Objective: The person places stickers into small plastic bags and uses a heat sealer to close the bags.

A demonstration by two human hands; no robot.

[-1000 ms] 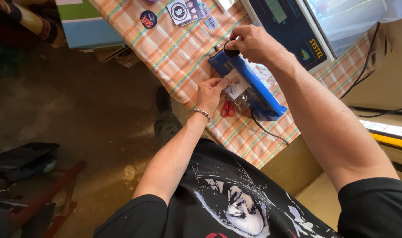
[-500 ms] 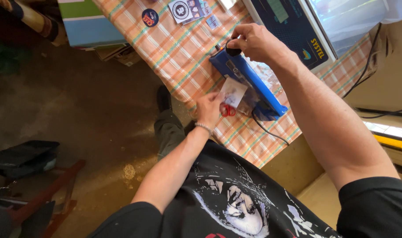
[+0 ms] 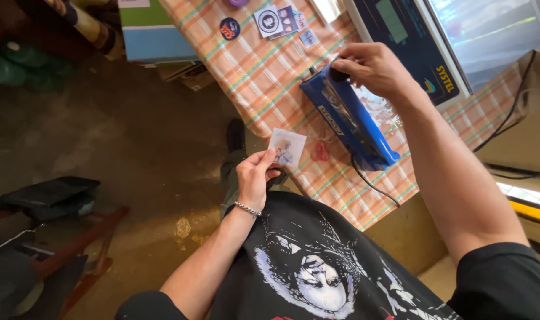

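Note:
My left hand (image 3: 255, 176) pinches a small clear packet with a printed card (image 3: 286, 148) inside, held off the table's near edge. My right hand (image 3: 370, 70) grips the black knob at the end of the arm of a blue heat sealer (image 3: 347, 121), which lies on the orange checked tablecloth (image 3: 264, 71). A small red object (image 3: 320, 152) lies on the cloth between the packet and the sealer. A black cord (image 3: 370, 184) runs off the sealer's near end.
A blue weighing scale (image 3: 412, 41) stands behind the sealer under a clear plastic cover. Round and square stickers (image 3: 270, 21) lie at the far end of the table. A green and blue box (image 3: 151, 29) and a red-framed stool (image 3: 74, 243) stand on the concrete floor at left.
My left hand has pulled the packet out from the sealer and toward me, off the table edge. My right hand stays on the sealer's knob.

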